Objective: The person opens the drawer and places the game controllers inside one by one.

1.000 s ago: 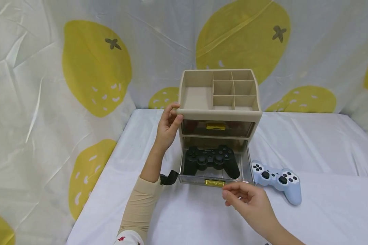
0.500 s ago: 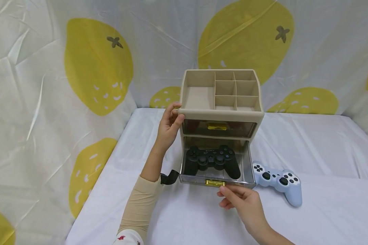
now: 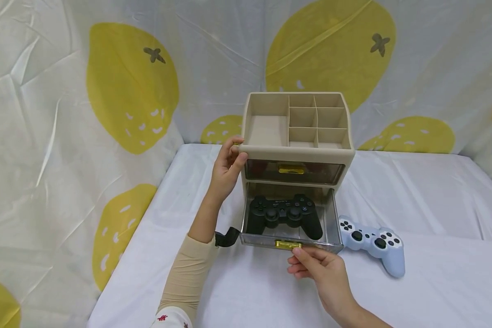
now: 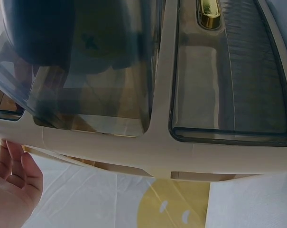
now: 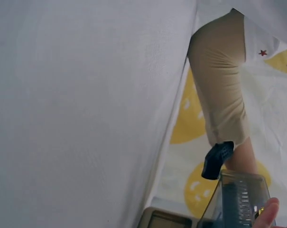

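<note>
A beige desktop organizer (image 3: 297, 151) stands in the middle of the table. Its lower clear drawer (image 3: 256, 240) is pulled out and holds a black game controller (image 3: 283, 215). My left hand (image 3: 224, 172) grips the organizer's left front corner, thumb on the front. In the left wrist view, the fingertips (image 4: 32, 166) reach the beige frame. With thumb and fingers, my right hand (image 3: 325, 275) pinches the drawer front beside its gold handle (image 3: 288, 245). Only part of that hand shows in the right wrist view, by the drawer's gold handle (image 5: 261, 210).
A light-blue game controller (image 3: 373, 241) lies on the white tablecloth (image 3: 447, 273), right of the drawer. The upper drawer (image 3: 266, 171) is closed. A black mount (image 3: 227, 237) juts from the left forearm beside the open drawer. Lemon-print cloth (image 3: 221, 68) hangs behind.
My right hand has moved slightly left and taken hold of the drawer front by the handle. The left hand keeps its grip, and the drawer stays out.
</note>
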The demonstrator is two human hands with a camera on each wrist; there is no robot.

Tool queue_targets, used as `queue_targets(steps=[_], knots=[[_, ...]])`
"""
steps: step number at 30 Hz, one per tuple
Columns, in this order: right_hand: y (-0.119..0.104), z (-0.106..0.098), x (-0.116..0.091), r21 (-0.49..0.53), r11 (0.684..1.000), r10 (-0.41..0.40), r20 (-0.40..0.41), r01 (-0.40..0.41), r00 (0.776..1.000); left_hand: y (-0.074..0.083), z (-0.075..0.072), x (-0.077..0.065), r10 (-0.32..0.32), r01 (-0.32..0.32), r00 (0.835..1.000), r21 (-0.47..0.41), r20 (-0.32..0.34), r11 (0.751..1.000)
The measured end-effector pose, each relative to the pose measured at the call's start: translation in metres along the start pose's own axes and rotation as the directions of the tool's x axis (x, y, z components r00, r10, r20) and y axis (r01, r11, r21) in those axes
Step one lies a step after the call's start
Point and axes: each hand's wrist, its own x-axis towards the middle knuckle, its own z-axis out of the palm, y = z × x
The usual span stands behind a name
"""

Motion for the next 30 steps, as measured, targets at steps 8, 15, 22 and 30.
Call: queue_targets(steps=[8, 15, 22, 30], knots=[[-0.002, 0.0, 0.003, 0.007, 0.999, -0.044, 0.001, 0.044, 0.999, 0.001, 0.001, -0.001, 0.001, -0.001, 1.0, 0.004, 0.002, 1.0], [-0.005, 0.0, 0.009, 0.028, 0.998, -0.062, 0.011, 0.062, 0.998, 0.001, 0.001, 0.0, -0.006, 0.006, 1.0, 0.013, -0.001, 1.0], [-0.005, 0.001, 0.018, 0.053, 0.995, -0.087, 0.019, 0.086, 0.996, 0.0, 0.003, 0.0, 0.003, -0.003, 1.0, 0.004, 0.002, 1.0], [-0.005, 0.0, 0.031, 0.067, 0.992, -0.109, 0.029, 0.107, 0.994, 0.001, 0.003, 0.0, -0.003, 0.003, 1.0, 0.014, 0.006, 1.0]])
